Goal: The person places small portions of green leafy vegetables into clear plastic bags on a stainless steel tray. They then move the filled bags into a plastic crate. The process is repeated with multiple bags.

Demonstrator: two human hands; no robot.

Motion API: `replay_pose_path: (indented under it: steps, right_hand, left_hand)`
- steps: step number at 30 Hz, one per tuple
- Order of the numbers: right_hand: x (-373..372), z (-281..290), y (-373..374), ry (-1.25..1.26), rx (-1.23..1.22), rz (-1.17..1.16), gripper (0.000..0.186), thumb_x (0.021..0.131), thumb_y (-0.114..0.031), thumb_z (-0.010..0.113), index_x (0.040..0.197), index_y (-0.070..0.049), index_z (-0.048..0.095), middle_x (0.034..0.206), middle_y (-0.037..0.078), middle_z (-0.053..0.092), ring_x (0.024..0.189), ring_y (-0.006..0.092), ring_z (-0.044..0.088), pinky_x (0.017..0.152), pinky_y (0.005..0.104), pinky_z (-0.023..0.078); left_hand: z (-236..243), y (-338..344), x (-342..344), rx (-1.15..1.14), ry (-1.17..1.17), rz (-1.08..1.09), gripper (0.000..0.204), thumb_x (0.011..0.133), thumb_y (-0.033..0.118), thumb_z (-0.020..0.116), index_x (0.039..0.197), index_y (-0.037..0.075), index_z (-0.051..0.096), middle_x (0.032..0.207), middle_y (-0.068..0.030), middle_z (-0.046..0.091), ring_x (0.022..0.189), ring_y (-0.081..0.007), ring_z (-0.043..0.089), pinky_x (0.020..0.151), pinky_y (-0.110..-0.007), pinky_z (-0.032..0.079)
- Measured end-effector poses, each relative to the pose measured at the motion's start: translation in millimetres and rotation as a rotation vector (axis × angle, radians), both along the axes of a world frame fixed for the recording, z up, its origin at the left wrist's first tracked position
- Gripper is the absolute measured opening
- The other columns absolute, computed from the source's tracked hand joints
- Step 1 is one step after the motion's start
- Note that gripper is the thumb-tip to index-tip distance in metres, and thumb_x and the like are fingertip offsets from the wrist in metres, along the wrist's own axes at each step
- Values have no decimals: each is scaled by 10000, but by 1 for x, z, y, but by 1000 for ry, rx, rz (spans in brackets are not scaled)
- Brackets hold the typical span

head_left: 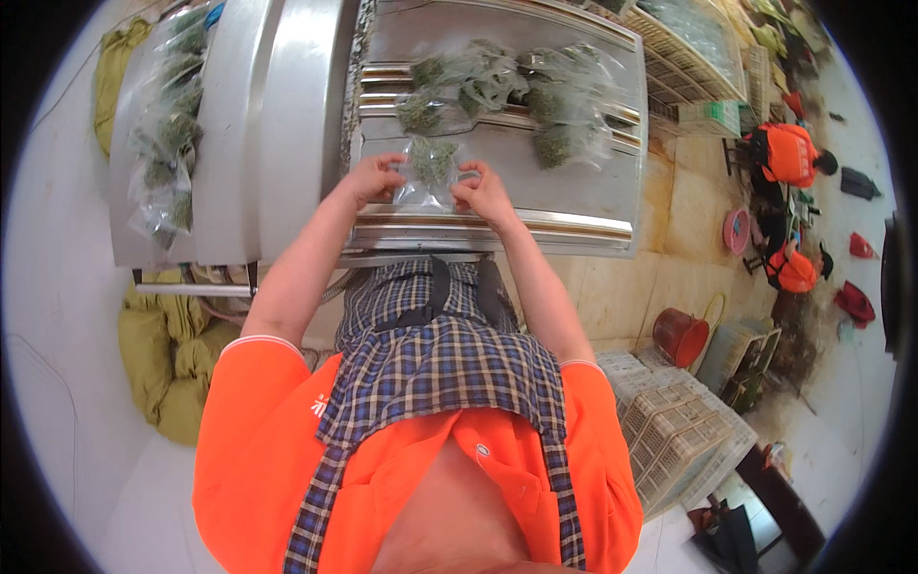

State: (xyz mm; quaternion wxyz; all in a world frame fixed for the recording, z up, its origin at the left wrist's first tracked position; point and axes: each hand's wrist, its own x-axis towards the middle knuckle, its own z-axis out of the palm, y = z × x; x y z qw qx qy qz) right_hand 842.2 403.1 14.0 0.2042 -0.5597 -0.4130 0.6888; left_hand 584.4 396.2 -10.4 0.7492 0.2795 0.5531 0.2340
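Note:
A clear plastic bag [432, 165] of dried-looking green plant matter lies on a steel machine bed [569, 196] in front of me, its plain end toward me near the front metal bar. At the bag's left edge, my left hand [376, 180] has its fingers bent in a pinch. My right hand [485, 195] pinches the right edge the same way. Just beyond, several similar bags [478, 78] lie across the bars at the middle of the bed, and more filled bags [564, 105] overlap to their right.
Left of the bed is a broad steel cover [296, 105], then a row of filled bags [172, 143]. Olive sacks [167, 354] lie below. Plastic crates [674, 430] and a red bucket [681, 337] stand at right. Two people in orange [792, 155] are farther right.

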Motion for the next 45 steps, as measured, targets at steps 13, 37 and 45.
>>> replay_pose_path:
  steps: [13, 37, 45]
  right_hand:
    - [-55, -9, -29, -371, 495, 303, 194, 796, -186, 689, 922, -76, 591, 786, 110, 685, 745, 321, 672, 660, 418, 519]
    - [-14, 20, -7, -294, 508, 545, 250, 786, -115, 620, 1023, -63, 562, 851, 163, 687, 734, 277, 679, 586, 380, 528]
    - [-74, -11, 56, 550, -353, -765, 234, 953, -142, 575, 1169, -71, 519, 920, 115, 685, 793, 209, 688, 583, 273, 532]
  left_hand:
    - [25, -36, -17, 359, 804, -179, 434, 800, -44, 581, 1206, 70, 477, 676, -86, 621, 566, -199, 664, 534, -346, 530]
    - [47, -82, 7, 605, 1149, -218, 606, 775, 95, 685, 1340, 203, 494, 1331, -206, 459, 1084, -409, 564, 908, -463, 502]
    - [62, -50, 28, 695, 837, 113, 273, 860, 149, 650, 1121, 70, 651, 1087, -157, 609, 866, -285, 631, 758, -357, 546]
